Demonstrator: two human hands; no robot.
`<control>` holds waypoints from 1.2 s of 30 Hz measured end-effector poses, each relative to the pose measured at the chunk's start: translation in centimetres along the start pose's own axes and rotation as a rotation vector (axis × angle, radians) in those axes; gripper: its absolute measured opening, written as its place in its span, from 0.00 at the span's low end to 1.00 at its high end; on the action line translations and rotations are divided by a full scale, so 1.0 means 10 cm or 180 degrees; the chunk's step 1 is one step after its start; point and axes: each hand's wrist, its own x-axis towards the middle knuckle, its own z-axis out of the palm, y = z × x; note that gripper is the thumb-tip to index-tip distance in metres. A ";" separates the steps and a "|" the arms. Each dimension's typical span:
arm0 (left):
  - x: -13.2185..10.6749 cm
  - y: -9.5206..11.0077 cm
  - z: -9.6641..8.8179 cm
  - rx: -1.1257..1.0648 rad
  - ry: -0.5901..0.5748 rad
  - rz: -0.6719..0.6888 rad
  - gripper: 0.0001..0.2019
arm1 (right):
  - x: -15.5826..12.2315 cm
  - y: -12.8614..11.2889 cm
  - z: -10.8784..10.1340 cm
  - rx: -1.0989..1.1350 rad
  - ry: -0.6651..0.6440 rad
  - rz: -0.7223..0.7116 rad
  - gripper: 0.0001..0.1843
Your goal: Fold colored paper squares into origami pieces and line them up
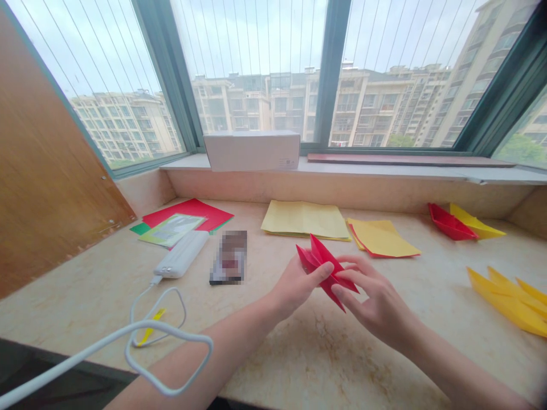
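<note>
A red folded paper piece (318, 259) with several pointed tips is held in the air above the stone counter (342, 364). My left hand (301, 282) grips it from the left, thumb pressed on its near face. From the right, my right hand (374, 293) has its thumb and fingers on the lower right points of the paper. Part of the folded paper is hidden behind my fingers. Off to the right lie yellow folded paper boats (508, 299). Farther back, a red paper boat (453, 222) leans beside a yellow paper boat (481, 222).
Yellow paper sheets (305, 219) and a smaller yellow-and-red stack (382, 236) lie behind my hands. At left are red sheets (213, 213), a white power bank (182, 253) with a looping white cable (171, 327), and a blurred phone-like object (229, 256). A white box (252, 151) stands on the sill.
</note>
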 end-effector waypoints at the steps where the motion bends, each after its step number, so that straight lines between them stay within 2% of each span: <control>1: 0.00 0.00 0.00 0.0013 -0.0030 0.0007 0.19 | 0.00 -0.01 0.00 -0.0011 -0.0006 -0.0004 0.09; 5: -0.01 0.01 0.01 0.0058 -0.0142 0.0048 0.18 | 0.01 -0.01 0.00 -0.0055 0.0142 -0.0049 0.09; 11: -0.01 -0.02 0.01 -0.0189 -0.0023 0.0162 0.21 | 0.02 0.07 -0.03 -0.0205 0.0395 -0.0090 0.10; 14: 0.01 -0.04 0.01 -0.0165 -0.0028 0.0265 0.21 | 0.04 0.11 -0.04 -0.0418 0.0385 -0.0155 0.11; 16: 0.02 -0.04 -0.02 0.0190 0.0166 0.0545 0.22 | 0.04 0.15 -0.03 -0.0615 0.0368 -0.0194 0.12; 19: 0.04 -0.03 -0.10 0.1361 0.0562 0.1147 0.29 | 0.04 0.23 -0.01 -0.0946 0.0325 -0.0251 0.12; 22: 0.05 -0.01 -0.19 0.2610 0.0371 0.1594 0.22 | 0.04 0.29 0.01 -0.1195 0.0206 -0.0344 0.12; 25: 0.05 0.00 -0.24 0.3388 0.0102 0.1754 0.12 | 0.05 0.30 0.02 -0.1374 0.0076 -0.0466 0.12; 29: 0.06 0.01 -0.27 0.3809 0.0013 0.1821 0.05 | 0.05 0.27 0.01 -0.1481 -0.0077 -0.0492 0.12; 36: 0.09 -0.02 -0.29 0.3785 -0.0185 0.1417 0.05 | 0.06 0.21 -0.02 -0.1307 -0.0171 -0.0414 0.07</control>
